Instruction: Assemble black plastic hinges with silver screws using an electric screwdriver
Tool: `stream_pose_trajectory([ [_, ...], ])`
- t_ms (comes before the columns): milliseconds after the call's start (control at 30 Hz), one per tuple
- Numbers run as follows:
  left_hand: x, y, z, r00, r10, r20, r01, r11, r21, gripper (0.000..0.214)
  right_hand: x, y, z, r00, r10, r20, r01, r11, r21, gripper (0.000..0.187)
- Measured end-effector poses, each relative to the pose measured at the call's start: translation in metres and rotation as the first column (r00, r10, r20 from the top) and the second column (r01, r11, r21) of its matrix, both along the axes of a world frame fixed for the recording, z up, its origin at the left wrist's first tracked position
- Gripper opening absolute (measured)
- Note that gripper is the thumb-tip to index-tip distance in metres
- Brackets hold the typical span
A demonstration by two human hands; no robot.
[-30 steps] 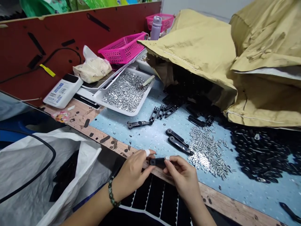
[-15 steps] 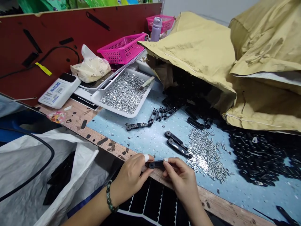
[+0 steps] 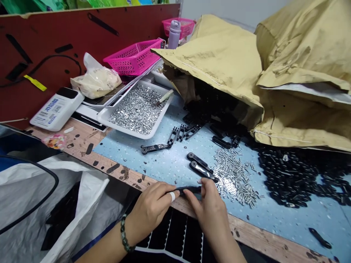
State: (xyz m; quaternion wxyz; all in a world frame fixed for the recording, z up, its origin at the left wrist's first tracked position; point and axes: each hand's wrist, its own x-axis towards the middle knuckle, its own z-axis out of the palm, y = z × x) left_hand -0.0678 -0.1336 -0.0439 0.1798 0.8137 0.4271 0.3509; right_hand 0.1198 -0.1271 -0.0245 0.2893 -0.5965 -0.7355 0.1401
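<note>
My left hand (image 3: 152,210) and my right hand (image 3: 210,208) both pinch one flat black plastic part (image 3: 189,189) at the near edge of the blue mat (image 3: 170,160). The left fingers grip its left end and carry a white tape ring; the right fingers close on its right end. Just beyond lie two black parts (image 3: 201,167) with metal fitted, and a heap of small silver pins and washers (image 3: 236,177) spreads to the right of them.
A white tray of silver nuts (image 3: 137,109) stands behind on the left. A pink basket (image 3: 134,56), a white device (image 3: 56,109) and a plastic bag (image 3: 95,78) are farther left. Yellow sacks (image 3: 246,69) spill black parts (image 3: 296,175) on the right. A white sack (image 3: 49,204) hangs at my left.
Both hands have lowered the black part slightly toward the table edge and turned it flatter. The view has shifted a little to the right.
</note>
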Motion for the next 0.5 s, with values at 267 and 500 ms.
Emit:
stream_pose_trajectory([
  [267, 0.003, -0.001, -0.001, 0.999, 0.013, 0.041, -0.014, 1.000, 0.019, 0.024, 0.005, -0.022, -0.011, 0.971, -0.029, 0.236, -0.032, 0.968, 0.248, 0.024],
  [500, 0.011, 0.008, 0.003, 1.000, -0.003, 0.011, 0.004, 0.998, -0.067, 0.021, 0.026, -0.054, -0.012, 0.997, -0.080, 0.014, 0.065, 0.892, 0.447, 0.031],
])
